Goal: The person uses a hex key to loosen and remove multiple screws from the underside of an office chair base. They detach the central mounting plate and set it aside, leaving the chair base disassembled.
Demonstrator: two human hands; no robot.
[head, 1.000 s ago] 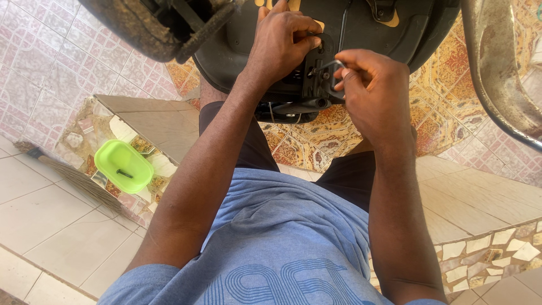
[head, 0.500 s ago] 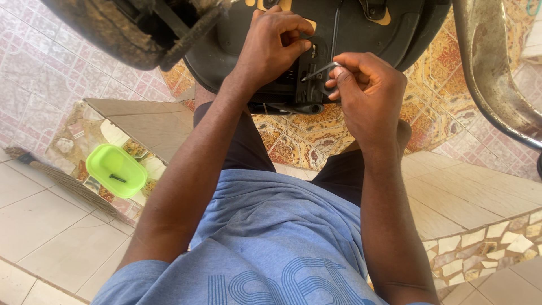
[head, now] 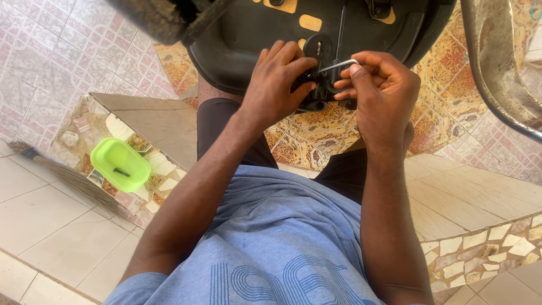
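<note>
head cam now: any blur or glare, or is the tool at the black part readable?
Head view: even daylight, no harsh glare; the bent metal key reads sharp between right hand and left hand. The black panel is dark with little detail; the dirty frame at the top edge looks soft.

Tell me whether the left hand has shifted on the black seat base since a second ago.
Yes. The left hand slid down the black seat base, from the bracket's top toward its lower end.

Wearing a blue short-sleeved T-shirt (head: 271, 237) of heathered cloth, printed across the chest in darker blue lines forming rounded shapes. Dark shorts (head: 231, 133) below. Bare forearms; no gloves, watch or rings visible on the hands.
</note>
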